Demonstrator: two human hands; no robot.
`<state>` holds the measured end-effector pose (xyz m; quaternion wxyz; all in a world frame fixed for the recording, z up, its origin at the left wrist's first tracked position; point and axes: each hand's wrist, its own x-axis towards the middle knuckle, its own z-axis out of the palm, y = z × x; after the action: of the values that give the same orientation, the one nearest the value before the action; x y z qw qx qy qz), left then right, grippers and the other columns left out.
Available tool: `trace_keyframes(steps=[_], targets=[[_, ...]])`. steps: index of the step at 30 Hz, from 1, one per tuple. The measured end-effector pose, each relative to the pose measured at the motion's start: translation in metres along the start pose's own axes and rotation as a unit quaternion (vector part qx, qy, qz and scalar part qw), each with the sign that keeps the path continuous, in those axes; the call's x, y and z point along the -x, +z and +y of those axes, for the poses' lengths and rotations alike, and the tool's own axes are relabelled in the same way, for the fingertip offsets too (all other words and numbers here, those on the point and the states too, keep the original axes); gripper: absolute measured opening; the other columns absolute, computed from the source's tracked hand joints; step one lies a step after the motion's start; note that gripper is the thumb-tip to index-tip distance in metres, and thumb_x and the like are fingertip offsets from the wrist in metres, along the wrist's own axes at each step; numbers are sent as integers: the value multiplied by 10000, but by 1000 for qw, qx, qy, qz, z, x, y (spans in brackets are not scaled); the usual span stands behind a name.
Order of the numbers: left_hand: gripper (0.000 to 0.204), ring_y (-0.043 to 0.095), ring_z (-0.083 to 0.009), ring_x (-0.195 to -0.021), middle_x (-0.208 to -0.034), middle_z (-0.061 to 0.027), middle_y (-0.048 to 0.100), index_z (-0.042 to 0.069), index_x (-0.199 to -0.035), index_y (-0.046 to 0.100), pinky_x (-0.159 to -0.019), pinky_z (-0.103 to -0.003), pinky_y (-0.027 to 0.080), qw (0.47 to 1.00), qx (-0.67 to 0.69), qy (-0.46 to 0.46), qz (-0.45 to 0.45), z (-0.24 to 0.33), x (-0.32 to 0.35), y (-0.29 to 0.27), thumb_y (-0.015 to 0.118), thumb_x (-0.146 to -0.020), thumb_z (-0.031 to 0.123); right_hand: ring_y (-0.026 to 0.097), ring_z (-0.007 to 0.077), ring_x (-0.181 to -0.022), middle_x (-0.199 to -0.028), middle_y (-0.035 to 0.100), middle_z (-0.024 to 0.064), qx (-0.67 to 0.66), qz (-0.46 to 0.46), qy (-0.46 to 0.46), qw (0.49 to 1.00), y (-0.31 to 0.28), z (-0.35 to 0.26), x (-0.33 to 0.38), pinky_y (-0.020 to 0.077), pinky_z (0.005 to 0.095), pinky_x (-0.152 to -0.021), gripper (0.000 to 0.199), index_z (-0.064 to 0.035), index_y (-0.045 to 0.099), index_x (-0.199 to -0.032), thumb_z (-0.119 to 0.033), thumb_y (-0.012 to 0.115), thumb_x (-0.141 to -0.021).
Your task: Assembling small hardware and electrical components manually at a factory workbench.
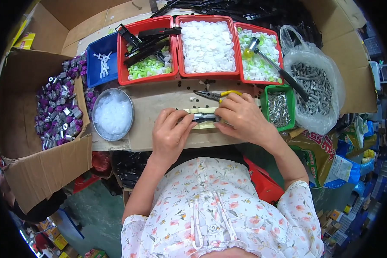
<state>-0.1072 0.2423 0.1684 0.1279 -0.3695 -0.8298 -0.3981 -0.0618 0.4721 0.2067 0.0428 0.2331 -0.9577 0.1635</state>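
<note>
The largest thing, a cardboard box (46, 172) at the left, holds silver-and-purple metal fittings (58, 107); how deep they lie is hidden. A clear plastic bag (324, 124) of grey metal pieces bulges on the right, its far side hard to make out. In the left red bin (148, 81), black plastic parts (148, 45) hide some of the green and white caps. A black-handled hammer (276, 66) covers part of the right red bin (262, 81).

The right hand (244, 117) hides the ends of the yellow pliers handles (230, 93). Both it and the left hand (170, 131) have a narrow, pinching grip on a slim black-and-silver part (204, 116), which is over a cream block (208, 126) near the bench's front edge. Fingers cover both ends of the part, so its full shape cannot be told.
</note>
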Motion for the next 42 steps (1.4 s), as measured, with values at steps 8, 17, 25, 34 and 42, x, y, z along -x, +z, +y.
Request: trace_keyframes(steps=[8, 17, 25, 34, 42], targets=[[255, 578, -282, -889, -914, -82, 649, 54, -962, 716, -734, -379, 500, 1000, -5, 23, -20, 5, -8, 10, 764, -716, 6, 578, 246, -941, -958, 589, 55, -95, 59, 24, 993, 12, 7, 10, 423, 391, -758, 284, -83, 663, -994, -186, 780, -757], [357, 590, -279, -927, -965, -76, 636, 68, -1014, 697, -776, -396, 494, 996, -49, 64, -44, -3, 1, 11, 702, -661, 12, 598, 253, -899, -961, 601, 69, -109, 132, 18, 985, 31, -1, 17, 447, 381, -757, 271, -75, 682, -993, -167, 782, -758], [327, 599, -269, -941, -985, -75, 635, 66, -1027, 692, -778, -395, 482, 994, -59, 82, -30, -5, 3, 11, 670, -702, 56, 617, 283, -929, -1009, 620, 113, -121, 108, 30, 986, -11, 12, -22, 477, 388, -778, 313, -43, 682, -1036, -182, 781, -774], [288, 597, -288, -915, -976, -99, 629, 33, -1025, 670, -757, -402, 489, 998, -9, 56, -6, -5, 4, 11, 727, -744, 47, 621, 328, -844, -942, 606, 160, -11, 157, -33, 987, 13, 34, -211, 498, 421, -736, 210, -16, 679, -947, -189, 724, -836], [255, 598, -304, -944, -999, -110, 633, 30, -994, 685, -777, -404, 504, 999, 12, 46, 25, -6, 5, 3, 724, -742, 37, 636, 345, -830, -877, 647, 163, 49, 171, 45, 983, 39, 18, -282, 507, 437, -724, 367, -10, 714, -817, -367, 775, -758]])
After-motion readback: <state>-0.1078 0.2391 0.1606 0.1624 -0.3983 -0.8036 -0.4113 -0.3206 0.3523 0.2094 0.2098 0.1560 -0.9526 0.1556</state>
